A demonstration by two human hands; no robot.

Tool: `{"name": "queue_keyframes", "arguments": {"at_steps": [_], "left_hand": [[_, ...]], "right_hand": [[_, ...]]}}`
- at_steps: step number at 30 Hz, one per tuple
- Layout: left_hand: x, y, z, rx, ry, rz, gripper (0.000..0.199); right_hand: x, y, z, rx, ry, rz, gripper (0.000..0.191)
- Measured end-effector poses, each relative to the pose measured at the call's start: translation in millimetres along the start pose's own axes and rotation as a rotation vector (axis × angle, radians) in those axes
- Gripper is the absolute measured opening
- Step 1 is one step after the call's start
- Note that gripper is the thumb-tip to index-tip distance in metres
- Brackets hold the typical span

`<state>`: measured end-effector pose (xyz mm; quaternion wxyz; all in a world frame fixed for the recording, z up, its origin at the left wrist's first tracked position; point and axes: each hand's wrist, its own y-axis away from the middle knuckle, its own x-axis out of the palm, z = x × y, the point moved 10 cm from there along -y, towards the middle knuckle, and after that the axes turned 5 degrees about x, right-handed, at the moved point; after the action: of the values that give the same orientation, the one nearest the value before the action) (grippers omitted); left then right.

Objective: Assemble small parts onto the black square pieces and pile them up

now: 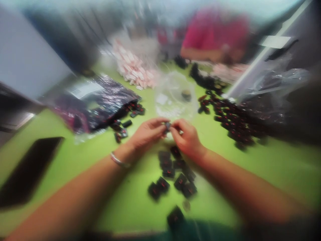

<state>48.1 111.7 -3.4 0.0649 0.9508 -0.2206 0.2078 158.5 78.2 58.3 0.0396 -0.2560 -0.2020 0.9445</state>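
My left hand [153, 130] and my right hand [186, 134] meet over the middle of the green table [125, 201]. Between their fingertips is a small dark grey part [168, 126], pinched from both sides; blur hides its exact kind. Both hands are closed on it. Just below them lies a loose group of black square pieces with red marks [166, 163]. One more black piece [175, 217] sits at the near edge. Beyond the fingers is a clear plastic bag or dish [175, 80] with small white bits inside.
A shiny plastic bag [107, 97] spills black pieces at left, near a dark flat rectangular object [30, 170]. A heap of black pieces [235, 125] lies at right beside clear plastic wrap [278, 87]. Pale pink-white parts [135, 72] are piled behind. A person in pink [213, 33] sits opposite.
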Motion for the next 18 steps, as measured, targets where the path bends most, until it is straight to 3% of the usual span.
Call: {"name": "queue_keyframes", "arguments": {"at_steps": [3,6,8,10,15,18], "left_hand": [[-0.3,1,0,-0.010,0.001,0.017,0.033],[2.4,2,0,-0.016,-0.004,0.075,0.031],[5.4,2,0,-0.024,-0.001,0.108,0.031],[7.2,2,-1,-0.027,0.019,0.103,0.031],[5.8,1,-6,0.015,0.031,0.008,0.034],[5.9,1,-7,0.052,-0.036,0.024,0.033]], "right_hand": [[2,-3,-20,0.247,-0.177,0.039,0.013],[20,2,-37,0.517,-0.402,0.217,0.023],[30,7,-39,0.609,-0.508,0.316,0.027],[32,8,-37,0.619,-0.565,0.344,0.027],[25,7,-35,0.599,-0.622,0.244,0.021],[22,8,-34,0.600,-0.614,0.208,0.018]]}}
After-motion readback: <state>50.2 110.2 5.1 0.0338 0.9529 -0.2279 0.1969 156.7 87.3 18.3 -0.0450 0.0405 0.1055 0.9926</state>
